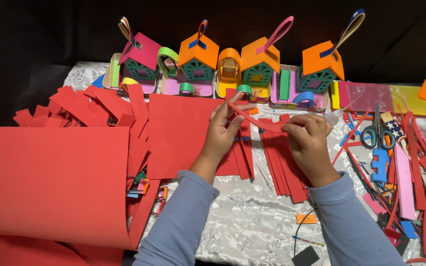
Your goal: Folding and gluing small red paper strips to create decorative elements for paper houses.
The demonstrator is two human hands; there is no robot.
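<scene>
We hold one thin red foam strip (258,121) between both hands, above the table centre. The left hand (221,132) pinches the strip's upper end betw. thumb and fingertips, fingers otherwise extended and loose; the right hand (308,140) is curled nearly closed, pinching the lower end. The strip sags in a shallow curve betw. the two grips, so it appears to be bent on purpose rather than pulled taut.

Layout, w/ probable reasons:

1. Stack of cut red foam strips (279,162) lies directly under the hands on the white patterned tablecloth (245,216). Judged as stock kept within shortest reach.
2. Flat red foam sheet (181,133) lies just left of the left hand; a large curled red foam sheet (55,182) fills the near-left area. Raw material, kept apart from the cut pieces.
3. Loose red foam offcuts (82,106) are piled at far left, away from the working zone.
4. Row of small foam houses w/ orange and pink roofs and loop handles (232,64) stands along the far edge, upright and side by side; likely parked there so they aren't knocked.
5. Scissors w/ teal handles (377,134) rest closed on mixed coloured foam scraps (410,172) at right, near the right hand for quick pickup.
6. Small orange foam piece (305,218) and a black square piece (305,256) lie betw. the forearms, near the table's front edge.
</scene>
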